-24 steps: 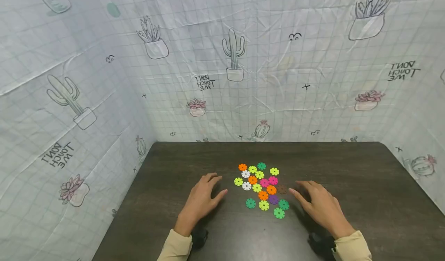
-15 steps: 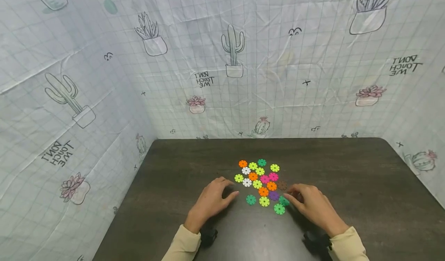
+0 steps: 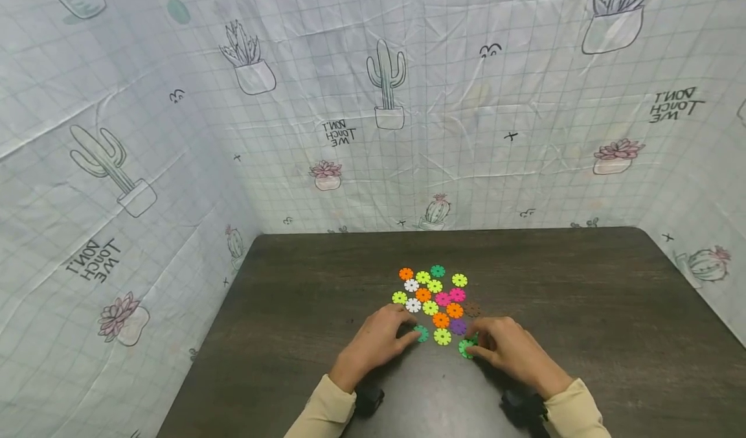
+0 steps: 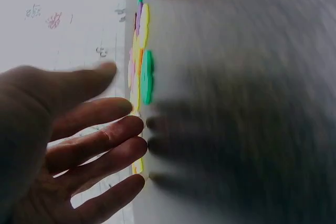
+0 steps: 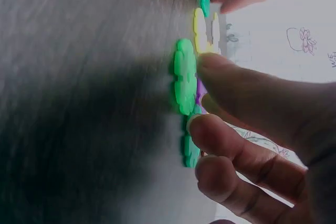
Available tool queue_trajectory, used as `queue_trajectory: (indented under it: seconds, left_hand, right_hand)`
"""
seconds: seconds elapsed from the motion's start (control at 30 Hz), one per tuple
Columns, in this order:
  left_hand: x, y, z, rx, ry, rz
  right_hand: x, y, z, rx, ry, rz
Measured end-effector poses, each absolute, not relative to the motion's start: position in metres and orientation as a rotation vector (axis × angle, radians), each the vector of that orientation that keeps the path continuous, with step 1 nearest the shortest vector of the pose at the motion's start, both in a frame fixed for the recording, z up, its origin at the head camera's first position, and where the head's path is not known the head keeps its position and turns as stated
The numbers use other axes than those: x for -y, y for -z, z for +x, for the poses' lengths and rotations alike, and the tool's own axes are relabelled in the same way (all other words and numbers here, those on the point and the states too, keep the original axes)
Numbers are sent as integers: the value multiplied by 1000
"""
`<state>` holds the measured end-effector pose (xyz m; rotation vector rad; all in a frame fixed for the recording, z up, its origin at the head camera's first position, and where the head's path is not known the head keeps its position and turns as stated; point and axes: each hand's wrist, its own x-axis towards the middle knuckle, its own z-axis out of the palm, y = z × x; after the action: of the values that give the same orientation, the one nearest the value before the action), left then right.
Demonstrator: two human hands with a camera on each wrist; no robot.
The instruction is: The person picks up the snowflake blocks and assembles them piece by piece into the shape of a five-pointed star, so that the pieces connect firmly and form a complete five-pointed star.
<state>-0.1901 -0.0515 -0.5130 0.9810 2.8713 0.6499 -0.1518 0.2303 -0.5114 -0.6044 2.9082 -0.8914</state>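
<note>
Small notched plastic discs in several colours lie flat in a loose cluster on the table. My left hand [image 3: 379, 339] is at the cluster's near left, its fingertips close by a dark green disc [image 4: 147, 77]. In the left wrist view its thumb and fingers are spread, with nothing between them. My right hand [image 3: 513, 350] hovers at the near right, thumb and bent fingers over a light green disc [image 5: 185, 77]. Behind that disc a darker green disc [image 5: 191, 148] is partly hidden by the fingers. No disc is off the table.
A yellow disc [image 3: 442, 337], a purple disc [image 3: 458, 326] and an orange disc [image 3: 440, 320] lie between the hands. More discs stretch toward the back of the dark table [image 3: 303, 276]. Printed cloth [image 3: 454, 101] hangs behind and along both sides.
Both hands have moved inward: the left to the right, toward the dark green disc, the right to the left, over the green discs. The discs have hardly shifted.
</note>
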Motion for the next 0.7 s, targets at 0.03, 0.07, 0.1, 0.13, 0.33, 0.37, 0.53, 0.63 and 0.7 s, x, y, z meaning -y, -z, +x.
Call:
queue_trajectory:
  seconds: [0.03,0.07,0.1,0.13,0.33,0.37,0.53,0.63,0.7]
  left_hand:
    - [49,513,-190,-2866,-639,998]
    - [47,513,-190,-2858,-629,1013]
    - [45,513,-190,-2851,-619,1026]
    - [43,513,-190,-2846,-607,1036]
    - [34,513,-191,-2871,-526,1048]
    - [33,513,-191,-2879,-519,1043]
    - [30,515,-190,-2896,-551,992]
    - [30,515,-189,-2887,-622,941]
    - [30,515,-189,-2880,-668,914]
  right_hand:
    - [-230,512,-152,-2902,893,-612]
    - [-230,512,-152,-2895,895,-619]
    - [-230,512,-151,-2888,898,-623]
    - [-230,512,-151,-2883,902,-629]
    - [-228,513,-151,-2872,894,-620]
    - [-228,513,-152,-2867,893,-615]
    - [-226,512,-151,-2834,913,-586]
    - [-224,512,-150,-2832,932,-595]
    - [-224,512,-150,-2839,947,-608]
